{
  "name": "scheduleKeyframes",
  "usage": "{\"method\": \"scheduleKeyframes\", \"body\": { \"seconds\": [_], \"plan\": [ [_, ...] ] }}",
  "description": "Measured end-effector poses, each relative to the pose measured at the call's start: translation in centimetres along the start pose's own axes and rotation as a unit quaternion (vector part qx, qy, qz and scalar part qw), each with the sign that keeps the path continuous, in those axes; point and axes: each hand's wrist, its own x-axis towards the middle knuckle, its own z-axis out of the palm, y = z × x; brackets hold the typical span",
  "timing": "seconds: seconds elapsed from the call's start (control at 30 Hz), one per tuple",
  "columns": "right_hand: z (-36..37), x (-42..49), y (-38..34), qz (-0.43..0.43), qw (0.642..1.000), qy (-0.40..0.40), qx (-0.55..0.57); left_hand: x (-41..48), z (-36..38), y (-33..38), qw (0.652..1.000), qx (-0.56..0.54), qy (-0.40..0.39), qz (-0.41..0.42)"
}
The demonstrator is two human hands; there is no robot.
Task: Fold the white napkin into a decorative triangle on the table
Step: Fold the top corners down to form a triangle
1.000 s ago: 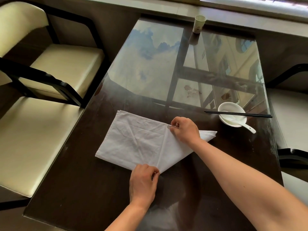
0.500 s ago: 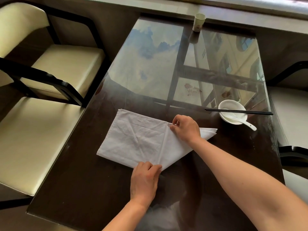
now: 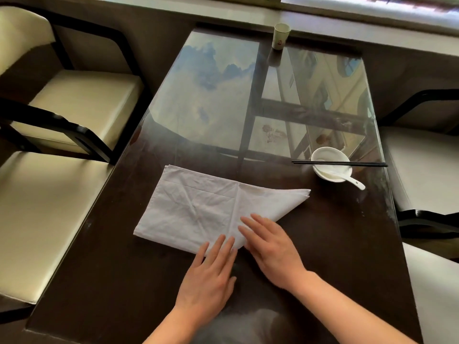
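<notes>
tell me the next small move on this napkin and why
Probably fold the left corner down to the bottom point. The white cloth napkin has only its right half folded into a diagonal flap; the left half is square. Both the left hand and right hand lie flat near that point.

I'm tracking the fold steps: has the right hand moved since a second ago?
Yes. The right hand left the napkin's top edge and came toward its near point, away from the bowl.

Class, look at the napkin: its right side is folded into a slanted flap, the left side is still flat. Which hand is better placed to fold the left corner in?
Probably the left hand: it lies nearer the napkin's unfolded side, while the right hand rests flat on the folded flap.
</notes>
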Motion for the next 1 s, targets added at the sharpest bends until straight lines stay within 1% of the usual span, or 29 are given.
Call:
{"method": "scheduleKeyframes", "body": {
  "seconds": [0.07,0.17,0.27,0.4,0.47,0.53,0.57,0.63,0.67,0.7,0.73,0.8,0.83,0.9,0.93,1.0],
  "plan": [
    [0.6,-2.4,-0.9,-0.039,0.997,-0.058,-0.020,-0.4,0.0,-0.3,1.000,0.007,-0.030,0.005],
    [0.9,-3.9,-1.3,-0.036,0.988,-0.134,-0.071,-0.7,0.0,-0.5,0.998,0.016,-0.062,0.001],
    [0.5,-3.7,-0.7,-0.030,0.980,-0.174,-0.093,-0.8,0.2,-0.5,0.997,0.026,-0.074,-0.001],
    [-0.2,-2.9,1.0,-0.018,0.975,-0.195,-0.108,-1.0,0.7,-0.7,0.996,0.023,-0.081,-0.002],
    [-0.7,-2.9,1.9,-0.011,0.979,-0.173,-0.110,-1.0,0.9,-0.7,0.997,0.020,-0.078,-0.003],
    [-1.4,-2.5,3.1,0.009,0.987,-0.120,-0.107,-1.0,0.8,-0.6,0.997,0.017,-0.072,0.000],
    [-2.0,-2.1,4.0,0.037,0.991,-0.080,-0.104,-0.9,0.7,-0.6,0.998,0.015,-0.068,0.001],
    [-3.4,-0.8,6.3,0.148,0.985,-0.003,-0.087,-0.8,0.5,-0.5,0.998,0.008,-0.054,-0.003],
    [-4.2,0.0,7.5,0.207,0.975,0.008,-0.086,-0.7,0.4,-0.3,0.999,0.004,-0.047,-0.010],
    [-5.0,0.8,8.7,0.246,0.965,-0.006,-0.091,-0.6,0.3,-0.1,0.999,-0.004,-0.040,-0.021],
    [-5.5,1.4,9.9,0.262,0.960,-0.033,-0.097,-0.4,0.1,0.0,0.999,-0.013,-0.033,-0.035],
    [-5.9,2.3,11.7,0.260,0.958,-0.086,-0.089,0.1,-0.3,0.4,0.997,-0.029,-0.015,-0.067],
    [-6.1,2.6,12.1,0.257,0.958,-0.099,-0.073,0.3,-0.5,0.7,0.996,-0.038,-0.006,-0.080],
    [-6.5,2.8,12.6,0.254,0.964,-0.069,-0.032,1.1,-0.8,1.1,0.991,-0.070,0.020,-0.114],
    [-6.6,2.7,12.8,0.257,0.966,-0.037,-0.016,1.5,-1.0,1.4,0.984,-0.096,0.033,-0.144],
    [-6.9,2.6,12.9,0.273,0.962,0.015,0.011,2.6,-1.5,1.6,0.960,-0.159,0.052,-0.224]
  ]
}}
